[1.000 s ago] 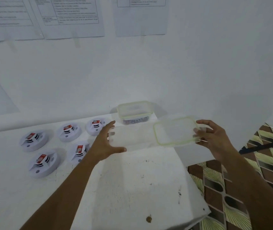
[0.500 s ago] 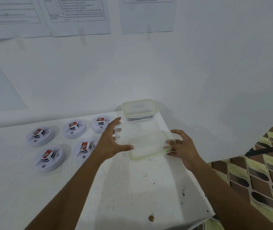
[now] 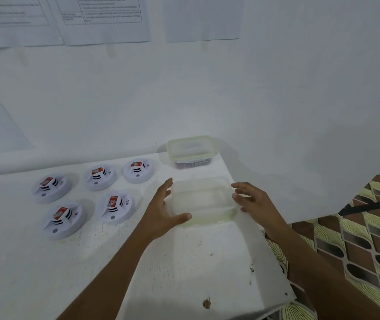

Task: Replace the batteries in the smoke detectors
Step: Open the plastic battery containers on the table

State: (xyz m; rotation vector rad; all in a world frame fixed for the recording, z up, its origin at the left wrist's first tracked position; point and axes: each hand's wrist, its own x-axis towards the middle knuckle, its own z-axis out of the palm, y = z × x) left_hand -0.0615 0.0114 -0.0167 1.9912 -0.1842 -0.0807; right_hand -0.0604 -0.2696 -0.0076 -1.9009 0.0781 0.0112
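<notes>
L hand (image 3: 161,211) & R hand (image 3: 251,199), fingers spread, gripping nothing, flank empty clear plastic tub (image 3: 201,199); five round white smoke detectors (image 3: 115,214) sit left on white table (image 3: 184,262), prob light, stiff, slick shells, so grab by rim.

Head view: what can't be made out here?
Head view only:
Lidded container: dark contents behind cloudy wall, too small to identify.
Wall sheets: print too small; tops cut by frame edge.
Clear container: blurred; whether left hand or right hand touches it is unclear.
Smoke detectors: red labels too small to read.
</notes>
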